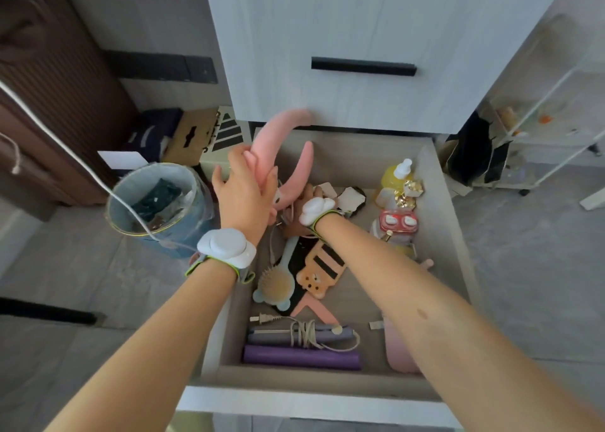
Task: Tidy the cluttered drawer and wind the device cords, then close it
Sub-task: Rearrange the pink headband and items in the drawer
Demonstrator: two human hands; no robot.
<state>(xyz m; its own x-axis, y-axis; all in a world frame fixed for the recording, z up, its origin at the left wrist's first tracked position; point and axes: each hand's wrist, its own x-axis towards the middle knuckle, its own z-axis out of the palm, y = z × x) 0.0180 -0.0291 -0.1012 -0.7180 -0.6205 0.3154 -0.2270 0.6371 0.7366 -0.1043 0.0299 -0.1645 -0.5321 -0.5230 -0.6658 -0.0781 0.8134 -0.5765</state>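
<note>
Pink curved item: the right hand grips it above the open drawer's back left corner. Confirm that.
Wrong hand. In the head view, the left hand grips the pink curved item above the open drawer's back left corner.

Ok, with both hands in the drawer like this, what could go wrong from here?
1. The left hand grips the long pink curved item, whose tip reaches up against the upper drawer front; it may snag there.
2. The right hand is mostly hidden among clutter, near the upright yellow bottle, which could tip.
3. The wound cord on the purple device leaves its plug sticking out; it might work loose.
</note>
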